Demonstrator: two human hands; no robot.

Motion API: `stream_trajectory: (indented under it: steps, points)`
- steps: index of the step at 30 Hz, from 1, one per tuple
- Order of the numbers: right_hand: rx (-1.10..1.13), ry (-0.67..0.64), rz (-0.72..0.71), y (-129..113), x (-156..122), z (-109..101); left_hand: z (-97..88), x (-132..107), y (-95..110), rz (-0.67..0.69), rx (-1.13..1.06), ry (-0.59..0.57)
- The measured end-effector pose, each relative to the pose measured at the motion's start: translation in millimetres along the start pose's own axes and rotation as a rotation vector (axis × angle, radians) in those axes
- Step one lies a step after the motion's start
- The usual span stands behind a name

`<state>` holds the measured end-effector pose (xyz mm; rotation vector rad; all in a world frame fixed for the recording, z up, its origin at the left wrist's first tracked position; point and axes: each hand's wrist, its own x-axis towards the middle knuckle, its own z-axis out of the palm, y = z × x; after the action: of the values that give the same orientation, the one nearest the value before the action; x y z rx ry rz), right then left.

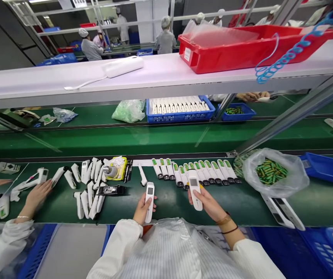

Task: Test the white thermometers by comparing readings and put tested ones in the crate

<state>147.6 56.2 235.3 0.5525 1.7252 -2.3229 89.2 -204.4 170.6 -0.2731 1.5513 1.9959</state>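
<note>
beyond a white shelf point(53, 80), capped workers point(165, 37) occupy the workroom point(6, 35); below it, on a green bench point(172, 207), a row of white devices point(210, 172) shows green cells point(208, 164), seemingly loaded but uncovered, and a bag point(296, 179) at the right holds many loose cells. above the bench, the left hand point(141, 210) grips one device point(150, 190) and the right hand point(208, 203) a second device point(194, 183), fingers point(148, 203) curled round each; their backs are hidden, so their stage is unclear.

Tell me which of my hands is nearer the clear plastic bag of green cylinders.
Right. Your right hand, holding a white device, is left of the plastic bag, with a gap between; your left hand, holding another white device, is farther left.
</note>
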Motion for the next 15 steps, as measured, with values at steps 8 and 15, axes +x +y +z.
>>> stream_trajectory:
  steps: [8, 15]
  points:
    - [-0.096, -0.011, 0.195, 73, 20, 24, 1.2, 5, -30, -0.048, -0.004, -0.079]
    - [-0.026, 0.060, 0.270, 93, 27, 19, 3.0, 3, -42, -0.093, -0.049, -0.086]
